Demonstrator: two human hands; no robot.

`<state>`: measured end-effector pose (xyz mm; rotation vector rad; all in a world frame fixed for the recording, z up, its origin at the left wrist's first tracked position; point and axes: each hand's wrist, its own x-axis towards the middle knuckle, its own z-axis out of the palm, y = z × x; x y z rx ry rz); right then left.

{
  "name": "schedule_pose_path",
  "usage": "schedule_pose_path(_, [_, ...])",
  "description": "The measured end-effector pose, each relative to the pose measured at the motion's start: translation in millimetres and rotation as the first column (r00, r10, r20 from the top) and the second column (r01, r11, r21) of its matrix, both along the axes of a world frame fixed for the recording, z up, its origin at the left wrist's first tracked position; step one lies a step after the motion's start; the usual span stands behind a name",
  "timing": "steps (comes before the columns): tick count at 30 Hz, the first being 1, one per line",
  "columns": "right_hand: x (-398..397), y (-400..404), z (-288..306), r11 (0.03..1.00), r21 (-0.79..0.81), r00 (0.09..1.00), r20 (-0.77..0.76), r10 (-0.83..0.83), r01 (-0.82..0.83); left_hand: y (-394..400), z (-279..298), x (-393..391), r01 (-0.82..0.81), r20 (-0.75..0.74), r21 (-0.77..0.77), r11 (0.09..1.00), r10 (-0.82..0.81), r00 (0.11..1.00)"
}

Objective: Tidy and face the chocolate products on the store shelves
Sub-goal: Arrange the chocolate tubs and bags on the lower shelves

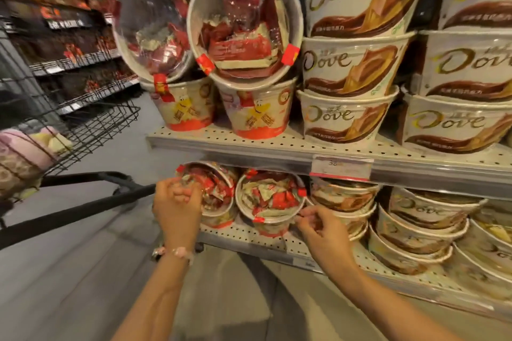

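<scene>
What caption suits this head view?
Both hands, left and right, adjust tilted chocolate tubs on the lower shelf.

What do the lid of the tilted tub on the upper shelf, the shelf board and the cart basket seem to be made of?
Tilted tub lid: clear glossy plastic, probably; wrapped sweets show through it and it carries glare.
Shelf board: pale painted metal, it seems; rows of small punched holes cover it.
Cart basket: dark coated wire, apparently metal; it forms an open grid.

Six red-and-white candy tubs (243, 36), about eleven Dove tubs (352, 61), one price tag (342, 169), one cart (91, 119)
</scene>
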<state>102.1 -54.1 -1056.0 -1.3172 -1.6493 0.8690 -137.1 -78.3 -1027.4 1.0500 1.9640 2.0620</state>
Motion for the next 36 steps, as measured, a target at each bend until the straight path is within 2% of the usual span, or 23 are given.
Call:
schedule_pose_path(3, [-20,17,-31,0.954,-0.295,0.997,-0.032,-0.066,0.053,12,-44,-32,0.035,0.144,-0.204,0.978,-0.006,0.990])
schedule_pose_path(5, [-32,27,-40,0.905,-0.424,0.986,-0.131,-0.105,0.040,25,-74,-49,0.099,0.277,-0.312,0.945,-0.009,0.961])
schedule_pose_path(8, [-45,36,-45,0.868,-0.495,0.910,-0.374,-0.181,-0.031,32,-74,-45,0.187,0.382,-0.290,0.939,-0.065,0.922])
schedule_pose_path(10, [-50,40,-49,0.853,-0.516,0.855,-0.474,-0.208,-0.078,35,-76,-42,0.259,0.430,-0.255,0.932,-0.130,0.893])
schedule_pose_path(14, [-58,44,-55,0.856,-0.510,0.800,-0.548,-0.243,-0.089,39,-86,-47,0.342,0.467,-0.224,0.913,-0.207,0.860])
schedule_pose_path(17, [-61,48,-57,0.881,-0.474,0.833,-0.489,-0.261,-0.002,38,-90,-52,0.363,0.509,-0.190,0.912,-0.224,0.831])
schedule_pose_path(21, [-54,55,-63,0.898,-0.433,0.893,-0.366,-0.261,0.085,37,-94,-58,0.310,0.419,-0.251,0.917,-0.186,0.889])
schedule_pose_path(28, [-44,49,-49,0.949,-0.307,0.943,-0.330,-0.035,-0.072,24,-89,-63,0.312,0.417,-0.068,0.947,-0.257,0.872])
schedule_pose_path(32, [-44,51,-30,0.970,-0.219,0.930,-0.368,0.014,-0.101,27,-71,-64,0.342,0.382,0.007,0.940,-0.318,0.868])
schedule_pose_path(36, [-49,63,-14,0.958,-0.274,0.895,-0.444,-0.046,-0.087,39,-57,-70,0.368,0.453,0.033,0.929,-0.342,0.823])
